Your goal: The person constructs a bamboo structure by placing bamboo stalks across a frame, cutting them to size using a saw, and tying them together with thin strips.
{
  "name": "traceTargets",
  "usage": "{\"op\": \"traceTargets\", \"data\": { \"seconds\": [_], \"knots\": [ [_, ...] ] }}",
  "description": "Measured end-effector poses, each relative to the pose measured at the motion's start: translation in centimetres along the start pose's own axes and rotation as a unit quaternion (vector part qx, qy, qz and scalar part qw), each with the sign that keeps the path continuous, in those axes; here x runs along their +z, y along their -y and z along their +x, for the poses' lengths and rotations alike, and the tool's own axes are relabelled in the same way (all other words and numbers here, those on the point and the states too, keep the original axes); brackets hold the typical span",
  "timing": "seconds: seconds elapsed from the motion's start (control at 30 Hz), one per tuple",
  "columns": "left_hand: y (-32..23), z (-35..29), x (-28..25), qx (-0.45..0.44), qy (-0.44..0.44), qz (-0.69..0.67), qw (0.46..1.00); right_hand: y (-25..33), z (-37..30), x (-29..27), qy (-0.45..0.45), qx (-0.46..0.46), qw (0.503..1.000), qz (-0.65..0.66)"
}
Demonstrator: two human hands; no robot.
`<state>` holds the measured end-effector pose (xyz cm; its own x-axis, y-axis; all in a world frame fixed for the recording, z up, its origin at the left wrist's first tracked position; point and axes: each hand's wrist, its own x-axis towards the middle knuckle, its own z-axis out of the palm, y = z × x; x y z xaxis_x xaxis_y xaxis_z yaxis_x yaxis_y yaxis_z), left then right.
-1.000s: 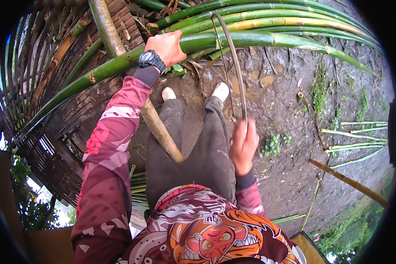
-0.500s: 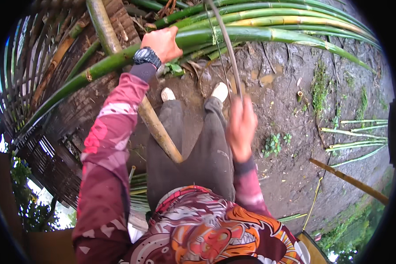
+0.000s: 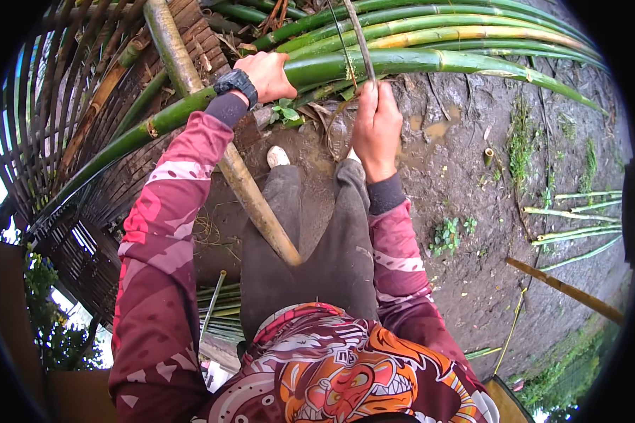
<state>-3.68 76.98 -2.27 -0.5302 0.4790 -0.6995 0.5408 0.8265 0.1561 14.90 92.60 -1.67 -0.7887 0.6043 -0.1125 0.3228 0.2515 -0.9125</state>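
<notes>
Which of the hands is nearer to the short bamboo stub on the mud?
Right. The right hand is left of the stub; the left hand is farther left, gripping the thick green bamboo.

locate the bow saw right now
In the head view, the bow saw is at top centre, in the right hand, across the thick green bamboo pole, right of the left hand.

At top centre a saw (image 3: 360,39) lies across a bamboo pole (image 3: 402,60), which crosses over a post (image 3: 171,46) at upper left; stalks (image 3: 571,216) lie mid-right.
</notes>
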Motion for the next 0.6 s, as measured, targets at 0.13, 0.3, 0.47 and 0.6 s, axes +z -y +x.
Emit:
{"op": "traceTargets", "data": {
  "seconds": [0.13, 0.3, 0.47, 0.6],
  "knots": [
    [-0.7, -0.8, 0.3, -0.025, -0.058, 0.055, 0.996, 0.6, -3.6, -2.7, 0.043, -0.004, 0.999, -0.033],
    [-0.2, -1.5, 1.5, -0.029, -0.088, 0.062, 0.994, 1.6, -12.5, -8.9, 0.094, 0.109, 0.989, -0.022],
    [-2.2, -1.6, 1.1, -0.039, -0.11, 0.067, 0.991, 0.6, 0.6, -0.6, -0.003, 0.0, 1.0, -0.025],
    [-1.5, -1.6, 1.5, -0.048, -0.121, 0.059, 0.99, 0.3, -3.5, -3.1, 0.062, 0.016, 0.997, -0.051]
  ]
}}
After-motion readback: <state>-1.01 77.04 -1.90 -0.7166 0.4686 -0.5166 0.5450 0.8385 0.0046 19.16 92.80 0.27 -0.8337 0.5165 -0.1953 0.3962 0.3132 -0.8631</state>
